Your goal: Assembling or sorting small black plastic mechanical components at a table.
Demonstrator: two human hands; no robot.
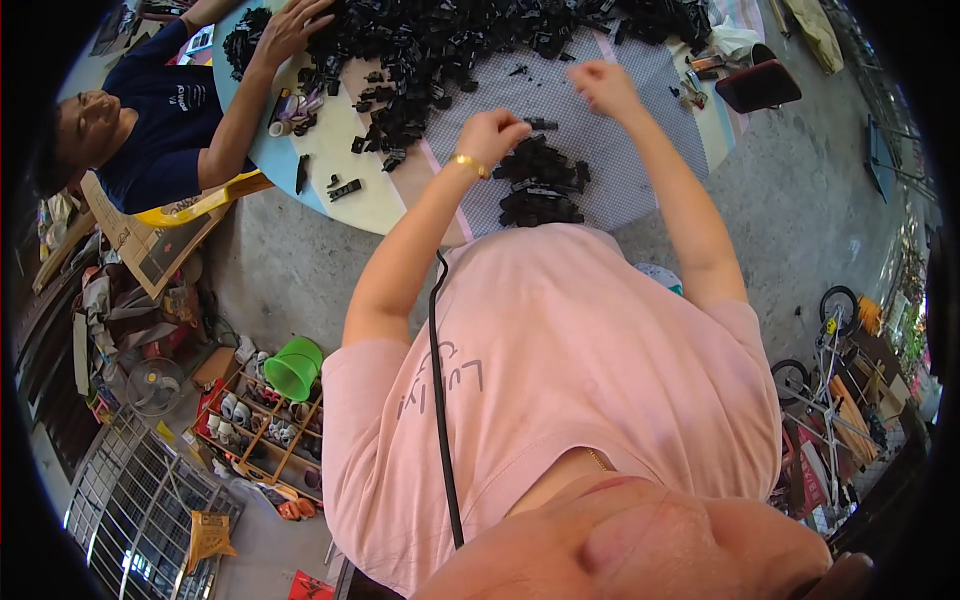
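Note:
My left hand [490, 138], with a gold bracelet at its wrist, is closed over the grey patterned mat [625, 165]. At its fingertips a small dark plastic part [541, 124] sticks out to the right, seemingly pinched. Farther right and a little higher, my right hand [606, 88] has its fingers curled together; whatever they hold, if anything, is hidden. Between my hands and my body lie two small heaps of black plastic parts, one heap [543, 165] just beyond the nearer heap [540, 208]. A few tiny black pieces [518, 70] are scattered on the mat.
A large pile of black parts [400, 50] covers the table's far side. Across at the left, another person's hand [292, 30] rests by it. A dark phone [758, 86] stands out at the right edge, near small tools [690, 90]. Tape rolls [290, 118] lie left.

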